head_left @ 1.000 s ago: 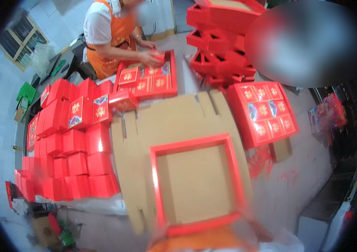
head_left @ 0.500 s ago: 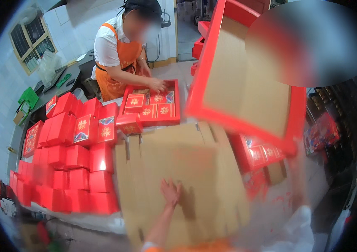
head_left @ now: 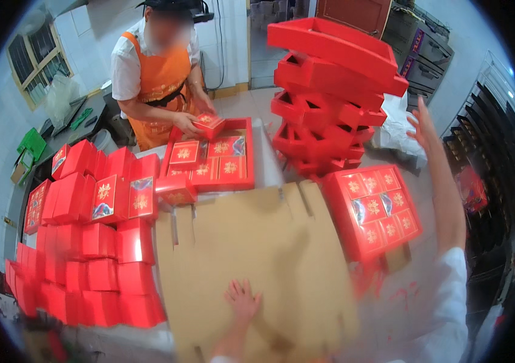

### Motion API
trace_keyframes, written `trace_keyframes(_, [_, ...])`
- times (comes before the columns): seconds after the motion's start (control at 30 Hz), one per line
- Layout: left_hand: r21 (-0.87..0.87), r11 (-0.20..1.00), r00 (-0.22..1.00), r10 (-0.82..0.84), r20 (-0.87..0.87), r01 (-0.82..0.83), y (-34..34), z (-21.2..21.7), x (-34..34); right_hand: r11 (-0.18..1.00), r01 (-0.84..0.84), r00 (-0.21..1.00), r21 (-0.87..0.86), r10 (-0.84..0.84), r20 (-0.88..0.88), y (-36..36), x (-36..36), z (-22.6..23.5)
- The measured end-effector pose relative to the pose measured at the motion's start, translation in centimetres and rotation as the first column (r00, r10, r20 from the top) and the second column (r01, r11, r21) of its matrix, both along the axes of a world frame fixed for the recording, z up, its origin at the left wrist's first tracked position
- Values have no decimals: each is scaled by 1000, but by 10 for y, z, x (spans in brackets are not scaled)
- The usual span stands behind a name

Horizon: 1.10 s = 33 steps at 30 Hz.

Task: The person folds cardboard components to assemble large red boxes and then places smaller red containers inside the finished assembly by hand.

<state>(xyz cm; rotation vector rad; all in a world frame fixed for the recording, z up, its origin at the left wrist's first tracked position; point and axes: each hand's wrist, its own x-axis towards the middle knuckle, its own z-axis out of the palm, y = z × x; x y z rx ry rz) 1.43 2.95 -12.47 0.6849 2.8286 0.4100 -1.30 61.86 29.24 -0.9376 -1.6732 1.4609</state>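
Observation:
My left hand (head_left: 243, 300) lies flat, fingers spread, on a flattened brown cardboard sheet (head_left: 227, 242) in the middle of the table. My right hand (head_left: 424, 126) is raised at the far right, fingers stretched and holding nothing. Just left of it rises a tall, uneven stack of empty red box frames (head_left: 324, 78); the uppermost one (head_left: 336, 47) sits skewed. Beneath my right forearm, beside the cardboard, stands a red gift box (head_left: 373, 209) filled with small red boxes with gold print.
Across the table a co-worker in an orange apron (head_left: 166, 69) holds a small red box (head_left: 209, 125) over a partly filled red tray (head_left: 165, 164). Many small red boxes (head_left: 100, 242) are piled at the left. Dark racks (head_left: 493, 145) stand at the far right.
The large red box frame in my right hand has gone onto the stack, and that hand is now apart from it. The co-worker has lifted a small box. My left hand stays on the cardboard.

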Motion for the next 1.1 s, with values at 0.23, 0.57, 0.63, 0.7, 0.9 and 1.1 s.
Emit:
trace_keyframes(0.23, [99, 995, 995, -36, 94, 27, 23, 11, 1, 991, -3, 972, -136, 35, 231, -51, 206, -337])
trace_keyframes(0.57, [-35, 770, 768, 630, -112, -637, -178, 10, -11, 984, -34, 419, -173, 171, 892, -245, 277, -406])
trace_keyframes(0.63, [119, 744, 751, 660, 20, -657, -209, 11, -12, 944, -68, 503, -322, 311, 807, -249, 295, -411])
trace_keyframes(0.7, [110, 773, 773, 632, -48, -625, -230, -1, -16, 956, -153, 540, -250, 293, 789, -246, 293, -424])
trace_keyframes(0.9, [21, 727, 726, 682, 86, -686, -214, 30, -18, 946, -323, 259, 35, 53, 964, -264, 286, -407])
trace_keyframes(1.1, [50, 811, 809, 585, -54, -583, -215, 37, -5, 956, -283, 864, -81, 290, 411, -224, 343, -454])
